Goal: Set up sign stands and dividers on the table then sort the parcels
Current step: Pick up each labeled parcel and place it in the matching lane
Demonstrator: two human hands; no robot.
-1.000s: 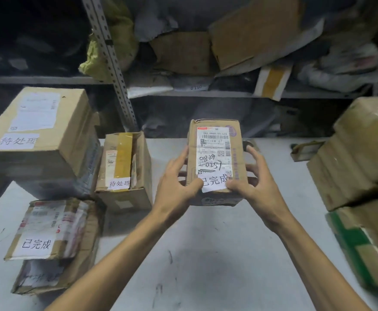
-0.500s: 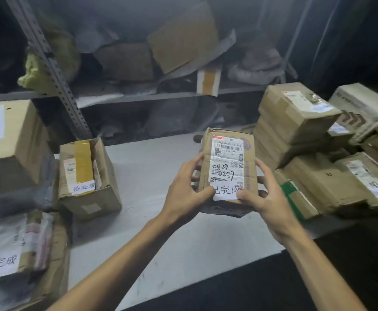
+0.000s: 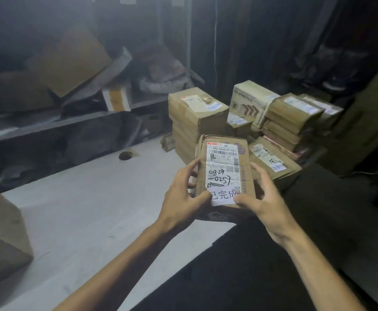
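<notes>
I see the parcel (image 3: 225, 173) in matt brown cardboard, creased and dented along its edges. Its shipping label (image 3: 220, 160) is white paper with a faint sheen, printed in black and marked with pen. A plain white paper slip (image 3: 224, 197) sits at its lower end. The table (image 3: 89, 198) has a pale grey matt top, smooth but scuffed with dark marks. The stacked parcels (image 3: 197, 113) beyond are the same dull brown cardboard, some showing slightly shiny tape. The shelf edge (image 3: 49, 127) looks like grey painted metal. The carton (image 3: 4, 243) at my left is rough, worn cardboard.
</notes>
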